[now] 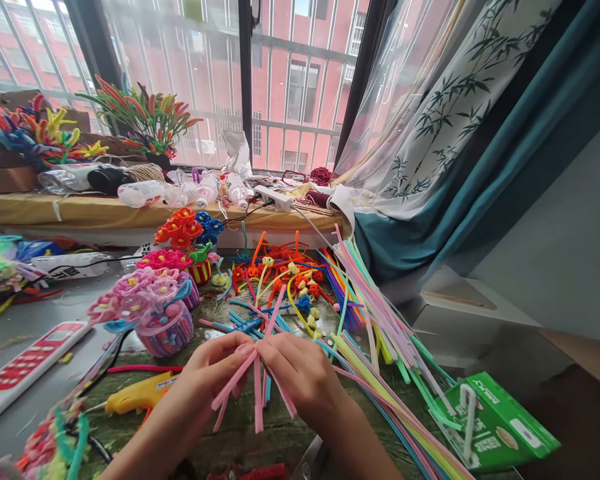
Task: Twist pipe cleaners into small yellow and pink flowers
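Note:
Several pink pipe cleaners (258, 400) meet at one point between my hands and fan out from it, most of them downward, with one end rising above. My left hand (219, 363) pinches them from the left, thumb and forefinger at the crossing. From the other side, my right hand (297, 373) closes its fingers on the same crossing. Left of my hands stands a purple pot of pink pipe-cleaner flowers (165, 328). A yellow glue gun (137, 393) lies beside my left forearm.
Long pastel pipe cleaners (375, 293) lie in bundles on the right, near a green box (505, 420). Orange pipe-cleaner pieces (290, 263) cover the back of the table. A red and white power strip (27, 367) lies at left. Plastic bottles (143, 193) line the windowsill.

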Demonstrator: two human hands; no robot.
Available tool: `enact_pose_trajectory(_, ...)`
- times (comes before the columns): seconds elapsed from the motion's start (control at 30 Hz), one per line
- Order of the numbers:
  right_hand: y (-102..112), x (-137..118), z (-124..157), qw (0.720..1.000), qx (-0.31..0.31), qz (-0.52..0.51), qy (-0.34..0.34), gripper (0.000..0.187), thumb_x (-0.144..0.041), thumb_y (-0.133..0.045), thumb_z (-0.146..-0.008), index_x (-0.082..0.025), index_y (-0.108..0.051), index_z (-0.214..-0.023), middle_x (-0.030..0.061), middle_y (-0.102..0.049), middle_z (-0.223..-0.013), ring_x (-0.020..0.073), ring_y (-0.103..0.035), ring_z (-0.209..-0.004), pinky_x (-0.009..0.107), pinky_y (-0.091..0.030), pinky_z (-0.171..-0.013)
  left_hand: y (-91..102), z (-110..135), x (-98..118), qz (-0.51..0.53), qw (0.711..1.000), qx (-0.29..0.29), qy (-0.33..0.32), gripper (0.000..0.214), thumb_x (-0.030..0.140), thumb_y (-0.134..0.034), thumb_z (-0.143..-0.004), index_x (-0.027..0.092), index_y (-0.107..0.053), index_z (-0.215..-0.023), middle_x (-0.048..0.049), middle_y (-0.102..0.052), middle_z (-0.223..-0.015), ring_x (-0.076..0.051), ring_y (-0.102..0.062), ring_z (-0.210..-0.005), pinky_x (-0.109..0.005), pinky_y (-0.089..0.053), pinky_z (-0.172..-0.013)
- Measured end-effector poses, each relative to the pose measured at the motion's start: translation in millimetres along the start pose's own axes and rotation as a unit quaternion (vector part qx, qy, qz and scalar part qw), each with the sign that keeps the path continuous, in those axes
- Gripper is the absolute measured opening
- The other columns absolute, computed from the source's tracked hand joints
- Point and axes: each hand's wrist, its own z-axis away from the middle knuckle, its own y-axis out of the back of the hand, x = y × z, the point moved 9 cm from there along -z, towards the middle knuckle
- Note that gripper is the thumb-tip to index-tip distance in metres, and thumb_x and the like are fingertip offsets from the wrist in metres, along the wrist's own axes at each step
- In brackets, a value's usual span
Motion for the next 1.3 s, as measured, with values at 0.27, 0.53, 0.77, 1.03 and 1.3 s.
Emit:
enact_pose_trajectory(0.27, 0, 2, -3, 1.000, -0.012, -0.017, -0.019, 0.027, -0.012, -0.033, -0.099, -0.009, -0.060, -0.097, 0.0095, -0.066, -0.074, 0.0186, -0.062, -0.071, 0.028, -0.049, -0.065, 3.9, -1, 6, -0.030, 0.999, 0.000, -0.027, 0.028, 0.038, -0.080, -0.062, 0.014, -0.066, -0.065, 0.0027, -0.056, -0.056, -0.009, -0.046, -0.052, -0.016, -0.033, -0.048)
enact_pose_trajectory(0.53, -4, 30, 5, 0.957, -0.005, -0.216, -0.195, 0.022, -0.027, -0.050, -0.095, -0.014, -0.067, -0.091, 0.0064, -0.068, -0.080, 0.0157, -0.063, -0.072, 0.024, -0.046, -0.067, 0.4, 20, 52, -0.320, 0.902, 0.079, -0.281, 0.013, 0.026, -0.065, -0.078, 0.018, -0.066, -0.069, 0.0015, -0.060, -0.060, -0.014, -0.052, -0.057, -0.021, -0.039, -0.055)
enact_pose_trajectory(0.77, -27, 52, 19, 0.796, -0.010, -0.454, -0.400, 0.022, -0.033, -0.073, -0.076, -0.012, -0.072, -0.070, 0.0042, -0.068, -0.068, 0.0151, -0.062, -0.063, 0.023, -0.047, -0.058, -12.9, 33, 63, -0.390, 0.833, 0.006, -0.393, 0.015, 0.013, -0.055, -0.086, 0.019, -0.062, -0.074, 0.0026, -0.061, -0.068, -0.011, -0.056, -0.061, -0.019, -0.040, -0.058)
enact_pose_trajectory(1.03, -50, 47, 31, 0.632, -0.039, -0.599, -0.490, 0.026, -0.034, -0.082, -0.060, -0.011, -0.070, -0.061, 0.0004, -0.062, -0.049, 0.0098, -0.052, -0.041, 0.020, -0.041, -0.041, -13.6, 28, 56, -0.380, 0.858, -0.041, -0.342, 0.018, 0.019, -0.059, -0.086, 0.019, -0.061, -0.069, 0.0036, -0.060, -0.061, -0.011, -0.053, -0.057, -0.020, -0.039, -0.056)
enact_pose_trajectory(1.3, -68, 40, 47, 0.510, -0.084, -0.661, -0.544, 0.029, -0.031, -0.084, -0.052, -0.009, -0.069, -0.062, -0.0011, -0.060, -0.047, 0.0067, -0.049, -0.036, 0.016, -0.037, -0.036, -14.0, 26, 50, -0.335, 0.884, -0.059, -0.320, 0.020, 0.023, -0.061, -0.084, 0.018, -0.061, -0.065, 0.0039, -0.057, -0.058, -0.011, -0.049, -0.055, -0.020, -0.036, -0.053)
